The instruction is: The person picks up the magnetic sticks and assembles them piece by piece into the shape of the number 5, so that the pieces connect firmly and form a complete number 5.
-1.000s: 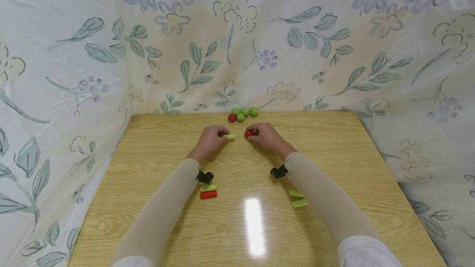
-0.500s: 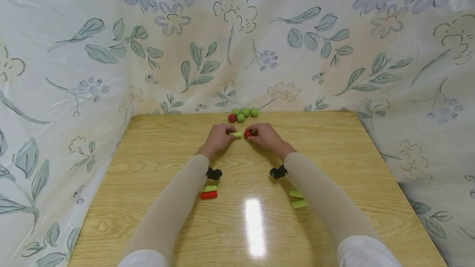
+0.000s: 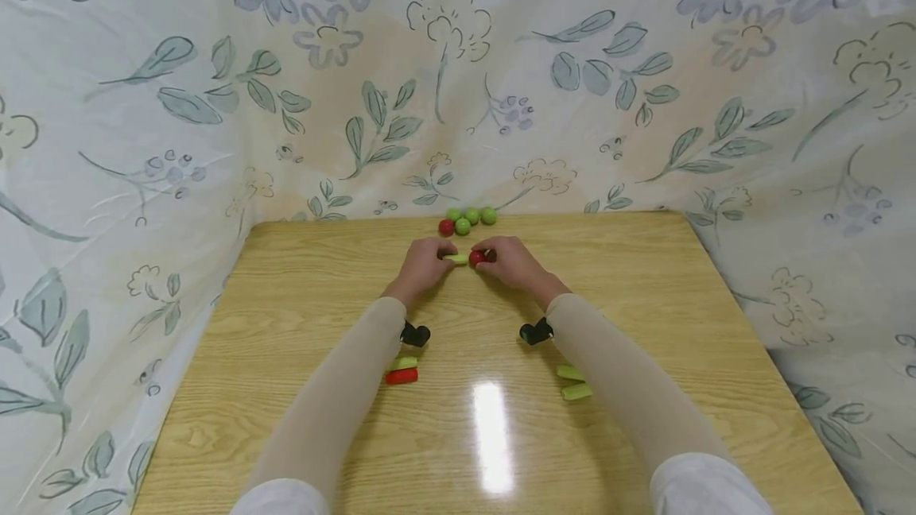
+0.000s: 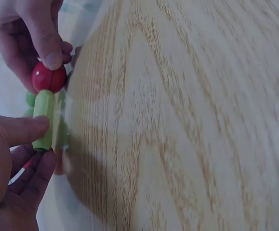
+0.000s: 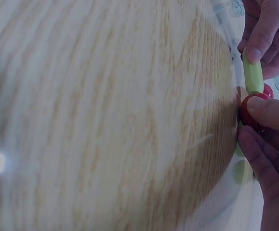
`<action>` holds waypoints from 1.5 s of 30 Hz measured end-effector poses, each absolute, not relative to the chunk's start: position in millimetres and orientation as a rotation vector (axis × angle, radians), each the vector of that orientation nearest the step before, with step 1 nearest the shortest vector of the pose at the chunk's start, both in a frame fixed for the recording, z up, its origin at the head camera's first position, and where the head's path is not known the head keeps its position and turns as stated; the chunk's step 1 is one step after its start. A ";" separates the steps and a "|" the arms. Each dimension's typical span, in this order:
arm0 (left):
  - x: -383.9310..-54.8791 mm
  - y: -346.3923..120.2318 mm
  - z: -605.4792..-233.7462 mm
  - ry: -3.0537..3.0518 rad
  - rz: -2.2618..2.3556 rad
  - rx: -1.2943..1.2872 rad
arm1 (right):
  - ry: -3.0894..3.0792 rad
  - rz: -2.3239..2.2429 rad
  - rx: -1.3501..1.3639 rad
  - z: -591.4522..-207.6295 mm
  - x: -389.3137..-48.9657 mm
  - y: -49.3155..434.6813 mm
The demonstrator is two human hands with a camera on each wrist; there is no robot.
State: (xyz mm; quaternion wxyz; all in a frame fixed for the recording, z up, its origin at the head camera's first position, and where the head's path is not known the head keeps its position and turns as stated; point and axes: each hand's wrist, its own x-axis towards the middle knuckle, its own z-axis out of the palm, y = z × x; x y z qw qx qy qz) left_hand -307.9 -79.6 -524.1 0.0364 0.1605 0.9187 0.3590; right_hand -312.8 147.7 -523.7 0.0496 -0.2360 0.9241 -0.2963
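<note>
Toward the far side of the table, my left hand [image 3: 425, 262] pinches a short light green faceted rod [image 4: 44, 108] between thumb and fingers. Facing it, my right hand [image 3: 514, 261] grips a shiny red ball [image 4: 49, 79] with its thumb and fingertips. In both wrist views the rod's far end meets the side of the ball, so the two are lined up end to end. A small pale dot and a dark line show on the ball in the left wrist view.
Behind the hands, several green balls [image 3: 489, 216] and another red ball [image 3: 446, 227] cluster at the table's back edge. A green rod [image 3: 406, 362] and a red rod [image 3: 402, 376] lie near the left forearm. Two green rods [image 3: 576, 392] lie beside the right forearm.
My left hand has moved right with the green rod, bringing it up to the red ball. My right hand stays almost where it was, still holding the ball.
</note>
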 end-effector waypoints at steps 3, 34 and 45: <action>-307.8 -78.1 -524.3 2.821 1.112 0.497 | 2.817 -0.905 -0.726 -523.3 -313.3 147.6; -307.9 -83.9 -516.8 2.759 1.283 0.388 | 2.846 -0.998 -0.685 -529.2 -313.8 152.6; -326.8 -89.0 -505.6 2.868 1.144 0.350 | 2.839 -1.015 -0.677 -531.0 -314.4 152.5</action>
